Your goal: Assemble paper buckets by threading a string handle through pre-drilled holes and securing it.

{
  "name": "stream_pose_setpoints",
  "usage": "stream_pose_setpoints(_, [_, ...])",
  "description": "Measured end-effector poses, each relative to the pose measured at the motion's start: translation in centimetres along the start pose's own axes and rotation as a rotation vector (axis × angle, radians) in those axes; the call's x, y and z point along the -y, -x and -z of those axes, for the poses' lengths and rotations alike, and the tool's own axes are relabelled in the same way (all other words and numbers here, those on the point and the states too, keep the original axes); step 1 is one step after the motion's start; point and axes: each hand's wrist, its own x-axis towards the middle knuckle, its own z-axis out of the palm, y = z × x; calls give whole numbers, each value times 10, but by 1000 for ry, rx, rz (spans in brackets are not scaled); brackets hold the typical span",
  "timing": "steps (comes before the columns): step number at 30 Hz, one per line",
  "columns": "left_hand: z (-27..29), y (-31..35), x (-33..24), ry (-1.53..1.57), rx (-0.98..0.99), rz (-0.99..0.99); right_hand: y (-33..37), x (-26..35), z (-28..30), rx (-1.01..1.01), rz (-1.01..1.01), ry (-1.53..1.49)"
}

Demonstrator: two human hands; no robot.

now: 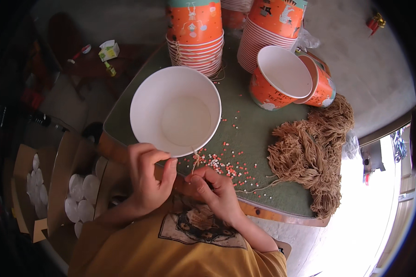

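A large white-lined paper bucket [145,108] is tilted with its mouth toward me at the near left of the table. My left hand [149,174] grips its near rim, the thumb at the edge and the other fingers partly hidden behind the hand. A tan string [195,159] hangs over the rim just right of that thumb. Its lower part is pinched between thumb and forefinger of my right hand [213,190], close below the bucket. Whether the string passes through a hole in the rim I cannot tell.
Orange and white beads [224,165] lie scattered on the green tabletop [238,131]. To the right is a heap of tan strings [305,154]. Stacked orange buckets [196,55] and a second stack [268,44] stand behind, near two loose buckets [282,78]. Cardboard boxes [62,184] sit at left.
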Motion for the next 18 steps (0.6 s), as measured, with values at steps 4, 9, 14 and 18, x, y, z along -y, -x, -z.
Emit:
stream_pose_setpoints(4, [-14,-4,0,113,-104,60,1,-5,-3,13,-52,-38])
stream_pose_setpoints(9, [-37,2,23,-37,-338,-58,1,-2,-4,-5,-34,-89])
stream_pose_setpoints(14, [-29,13,-3,507,-122,369,-1,-8,-10,25,-12,-25])
stream_pose_setpoints(18, [-22,2,0,971,-10,751,-5,-9,-15,-3,45,15])
